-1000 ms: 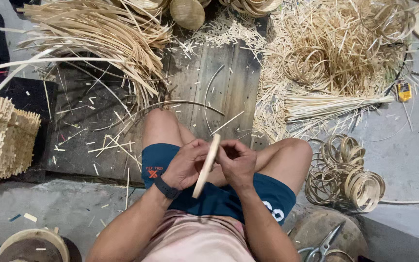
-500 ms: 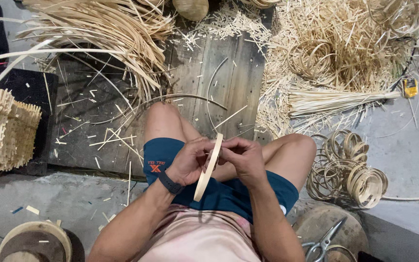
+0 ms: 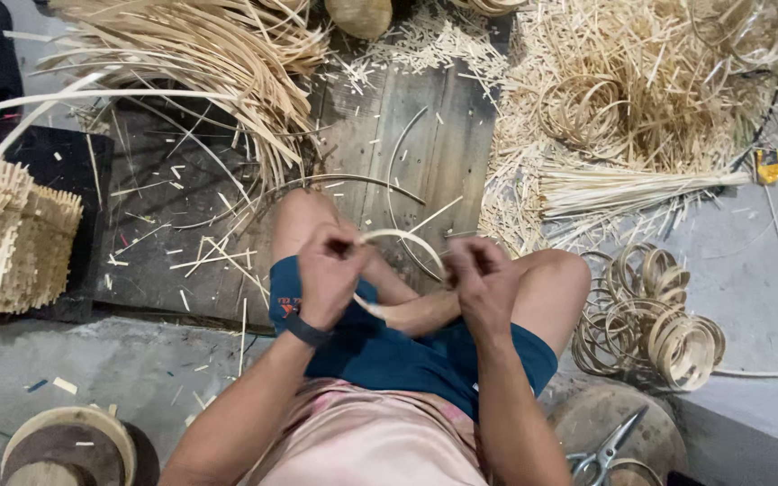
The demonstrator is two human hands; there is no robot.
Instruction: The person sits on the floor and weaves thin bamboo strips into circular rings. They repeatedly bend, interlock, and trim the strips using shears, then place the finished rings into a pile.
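I sit cross-legged over a dark wooden board [image 3: 425, 126]. My left hand [image 3: 330, 274] and my right hand [image 3: 481, 286] are each closed on one end of a thin pale bamboo strip [image 3: 402, 237]. The strip arches in a curve between the two hands, above my knees. A dark band circles my left wrist. The strip's ends are hidden inside my fingers.
Long bamboo strips [image 3: 200, 54] fan out at the top left. Stacked woven pieces [image 3: 2, 234] lie at the left. Finished bamboo rings [image 3: 659, 324] pile up at the right, near a bundle of sticks [image 3: 623, 189]. Scissors [image 3: 605, 454] rest at the bottom right, a round wooden stool [image 3: 69, 445] at the bottom left.
The strip stood nearly straight and upright between my close-set hands. My hands have since moved apart and the strip is now bent into an arch.
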